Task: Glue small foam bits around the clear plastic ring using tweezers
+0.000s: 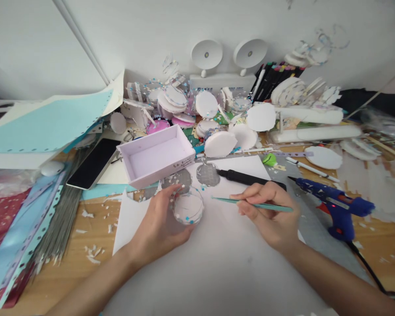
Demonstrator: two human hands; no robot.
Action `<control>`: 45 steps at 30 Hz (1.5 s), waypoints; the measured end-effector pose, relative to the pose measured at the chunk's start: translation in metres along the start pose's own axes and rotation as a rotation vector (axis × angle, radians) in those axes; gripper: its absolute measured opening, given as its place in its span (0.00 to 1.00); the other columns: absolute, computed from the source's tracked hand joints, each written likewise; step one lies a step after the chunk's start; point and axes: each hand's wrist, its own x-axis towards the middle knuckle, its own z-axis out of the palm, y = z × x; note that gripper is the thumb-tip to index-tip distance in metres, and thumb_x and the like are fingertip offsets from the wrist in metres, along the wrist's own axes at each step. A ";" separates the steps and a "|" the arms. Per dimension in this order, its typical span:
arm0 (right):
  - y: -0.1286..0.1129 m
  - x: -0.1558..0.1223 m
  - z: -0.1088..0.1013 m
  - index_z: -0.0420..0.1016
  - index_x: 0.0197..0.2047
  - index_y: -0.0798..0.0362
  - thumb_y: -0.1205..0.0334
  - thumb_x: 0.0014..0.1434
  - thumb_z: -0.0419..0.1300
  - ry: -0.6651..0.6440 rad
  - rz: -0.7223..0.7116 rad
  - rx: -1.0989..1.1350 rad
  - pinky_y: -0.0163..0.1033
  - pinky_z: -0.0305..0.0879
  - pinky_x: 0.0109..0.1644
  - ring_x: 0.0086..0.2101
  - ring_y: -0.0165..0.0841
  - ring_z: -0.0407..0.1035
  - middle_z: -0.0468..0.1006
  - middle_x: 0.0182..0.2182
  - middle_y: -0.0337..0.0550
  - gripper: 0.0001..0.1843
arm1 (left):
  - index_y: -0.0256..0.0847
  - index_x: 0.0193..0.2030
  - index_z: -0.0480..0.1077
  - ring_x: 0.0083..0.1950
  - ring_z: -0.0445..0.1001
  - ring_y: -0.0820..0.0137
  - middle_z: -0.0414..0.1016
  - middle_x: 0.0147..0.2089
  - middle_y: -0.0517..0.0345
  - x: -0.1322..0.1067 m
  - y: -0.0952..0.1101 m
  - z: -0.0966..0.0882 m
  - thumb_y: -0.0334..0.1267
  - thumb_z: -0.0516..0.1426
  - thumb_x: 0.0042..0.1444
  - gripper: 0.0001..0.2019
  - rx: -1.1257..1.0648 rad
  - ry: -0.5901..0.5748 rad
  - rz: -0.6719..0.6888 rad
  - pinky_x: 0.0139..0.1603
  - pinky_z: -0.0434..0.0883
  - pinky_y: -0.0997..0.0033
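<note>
Holding: the left hand curls around a clear round case, thumb and fingers gripping its side and keeping it upright on the white sheet.
Pinching: the right hand is closed on thin teal tweezers, held like a pen, with the tip pointing left and ending just beside the case's right rim, not touching it.
Step in hand: fine work on the case with the tweezers, by the look of it on the small blue dots along its rim. Whether the tweezer tip carries anything is too small to tell.
What the work calls for: in my judgement, a steady left grip so the light case does not turn, and a gentle, exact touch from the tip at the rim.
Case: see-through, thin-walled and low, with blue specks scattered round the edge.
Sheet: smooth, matt white paper lying on a wooden table strewn with paper scraps.
Nearby: a shallow pale pink box behind the left hand, a black pen-shaped tool behind the right hand, and a blue glue gun to the right.
Further back: a heap of white discs with scalloped edges.
</note>
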 end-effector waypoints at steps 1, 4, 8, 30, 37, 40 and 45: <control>0.000 -0.001 0.001 0.72 0.32 0.49 0.74 0.54 0.63 -0.010 0.015 0.018 0.37 0.72 0.26 0.32 0.35 0.77 0.73 0.27 0.39 0.10 | 0.43 0.63 0.50 0.58 0.66 0.53 0.64 0.59 0.42 0.000 0.000 0.000 0.38 0.64 0.48 0.38 0.006 -0.014 -0.005 0.57 0.65 0.50; -0.002 -0.003 0.003 0.71 0.30 0.50 0.73 0.53 0.64 -0.025 0.033 0.040 0.38 0.75 0.29 0.31 0.35 0.77 0.74 0.26 0.39 0.09 | 0.43 0.64 0.50 0.61 0.62 0.51 0.60 0.62 0.41 0.001 0.002 -0.002 0.40 0.65 0.46 0.41 0.014 -0.013 0.064 0.60 0.63 0.48; -0.006 -0.005 0.006 0.71 0.29 0.51 0.71 0.54 0.64 -0.032 0.043 0.069 0.39 0.77 0.32 0.30 0.35 0.77 0.73 0.24 0.38 0.07 | 0.40 0.59 0.57 0.59 0.62 0.51 0.61 0.59 0.41 -0.001 0.007 -0.009 0.39 0.66 0.43 0.37 0.033 0.194 0.251 0.58 0.63 0.50; -0.009 -0.019 0.013 0.69 0.32 0.50 0.73 0.53 0.64 -0.258 0.211 0.251 0.31 0.69 0.27 0.30 0.29 0.74 0.77 0.29 0.41 0.09 | 0.34 0.41 0.74 0.22 0.64 0.78 0.72 0.25 0.58 -0.014 0.024 -0.004 0.28 0.54 0.60 0.08 -0.372 -0.114 0.219 0.23 0.62 0.81; -0.009 -0.017 0.015 0.70 0.31 0.50 0.69 0.54 0.65 -0.215 0.232 0.266 0.33 0.72 0.29 0.30 0.29 0.74 0.77 0.29 0.41 0.08 | 0.32 0.36 0.74 0.21 0.64 0.78 0.71 0.23 0.58 -0.013 0.025 -0.004 0.27 0.54 0.59 0.07 -0.357 -0.088 0.221 0.22 0.61 0.81; -0.009 -0.018 0.014 0.69 0.31 0.51 0.69 0.54 0.65 -0.219 0.229 0.224 0.34 0.72 0.28 0.29 0.31 0.75 0.77 0.28 0.42 0.08 | 0.32 0.36 0.75 0.21 0.64 0.79 0.69 0.21 0.60 -0.012 0.025 -0.004 0.26 0.54 0.59 0.07 -0.346 -0.085 0.230 0.21 0.61 0.82; -0.009 -0.018 0.014 0.70 0.30 0.50 0.72 0.53 0.65 -0.221 0.239 0.222 0.33 0.73 0.28 0.32 0.32 0.76 0.74 0.26 0.39 0.09 | 0.33 0.38 0.77 0.20 0.62 0.79 0.69 0.21 0.61 -0.011 0.024 -0.006 0.27 0.56 0.58 0.07 -0.316 -0.057 0.234 0.20 0.60 0.81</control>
